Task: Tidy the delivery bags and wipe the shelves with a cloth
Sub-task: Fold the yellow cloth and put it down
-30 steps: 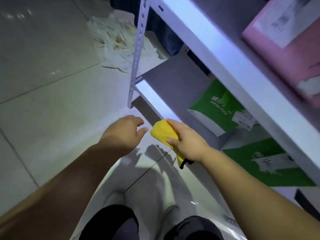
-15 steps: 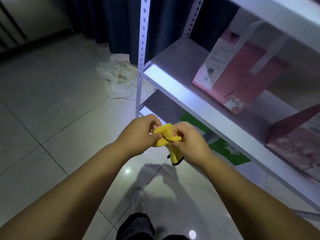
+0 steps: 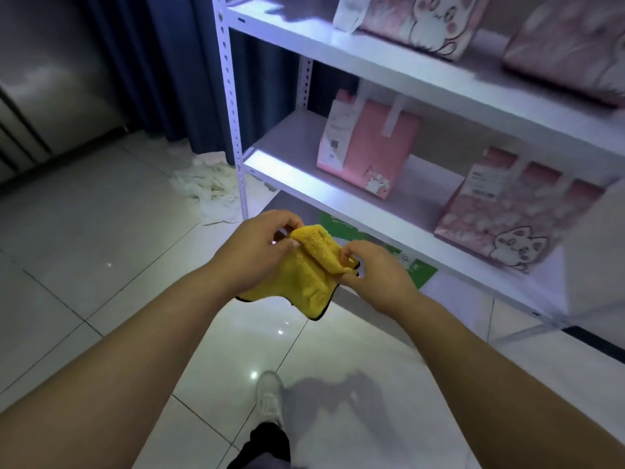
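Observation:
A yellow cloth [image 3: 309, 275] hangs between both hands in front of a white metal shelf unit [image 3: 324, 194]. My left hand [image 3: 262, 247] pinches its upper left edge. My right hand [image 3: 372, 269] pinches a folded part on the right. On the middle shelf stand a pink delivery bag [image 3: 367, 145] and a pink cat-print bag [image 3: 507, 211]. More pink bags [image 3: 416, 22] sit on the upper shelf. A green bag [image 3: 341, 228] shows on the bottom shelf, mostly hidden behind my hands.
A crumpled white rag pile [image 3: 211, 187] lies on the tiled floor by the shelf's front left post [image 3: 233, 106]. A dark blue curtain [image 3: 162, 62] hangs behind. My white shoe [image 3: 269, 397] is on the tiles below.
The view has risen from the bottom shelf to the middle and upper shelves. My left hand has joined the right on the cloth, and the cloth has been spread from a wad into a hanging sheet.

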Demonstrator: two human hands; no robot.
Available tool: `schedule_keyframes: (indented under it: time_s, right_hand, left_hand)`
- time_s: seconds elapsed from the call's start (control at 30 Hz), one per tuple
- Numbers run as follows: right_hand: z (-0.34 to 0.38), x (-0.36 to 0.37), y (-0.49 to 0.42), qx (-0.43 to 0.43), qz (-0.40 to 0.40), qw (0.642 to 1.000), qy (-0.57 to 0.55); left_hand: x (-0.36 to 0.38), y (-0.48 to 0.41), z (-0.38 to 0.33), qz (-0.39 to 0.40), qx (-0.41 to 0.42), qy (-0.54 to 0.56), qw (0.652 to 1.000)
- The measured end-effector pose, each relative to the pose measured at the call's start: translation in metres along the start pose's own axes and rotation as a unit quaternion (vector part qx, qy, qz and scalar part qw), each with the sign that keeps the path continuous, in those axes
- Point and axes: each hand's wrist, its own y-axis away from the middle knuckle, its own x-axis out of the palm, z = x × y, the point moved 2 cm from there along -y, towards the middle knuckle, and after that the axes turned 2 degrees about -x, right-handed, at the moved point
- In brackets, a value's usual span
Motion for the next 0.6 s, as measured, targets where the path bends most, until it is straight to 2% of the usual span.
schedule_keyframes:
  time_s: [0.13, 0.23, 0.33, 0.47, 0.6]
  right_hand:
    - [0.012, -0.031, 0.032, 0.019, -0.034, 0.999, -0.034]
    - [0.027, -0.058, 0.046, 0.005, -0.064, 0.997, -0.033]
    - [0.045, -0.076, 0.05, 0.002, -0.059, 0.998, 0.0]
    - [0.067, -0.096, 0.053, 0.011, -0.069, 0.997, 0.022]
    - [0.081, -0.117, 0.057, 0.053, -0.071, 0.996, 0.007]
  left_hand:
    - [-0.004, 0.02, -0.024, -0.011, 0.022, 0.0, 1.0]
    - [-0.01, 0.025, -0.037, -0.028, 0.033, -0.045, 0.998]
    - [-0.016, 0.028, -0.051, -0.031, 0.057, -0.095, 0.993]
    - [-0.016, 0.032, -0.075, 0.016, 0.159, -0.155, 0.975]
    - [-0.006, 0.032, -0.088, 0.043, 0.19, -0.151, 0.969]
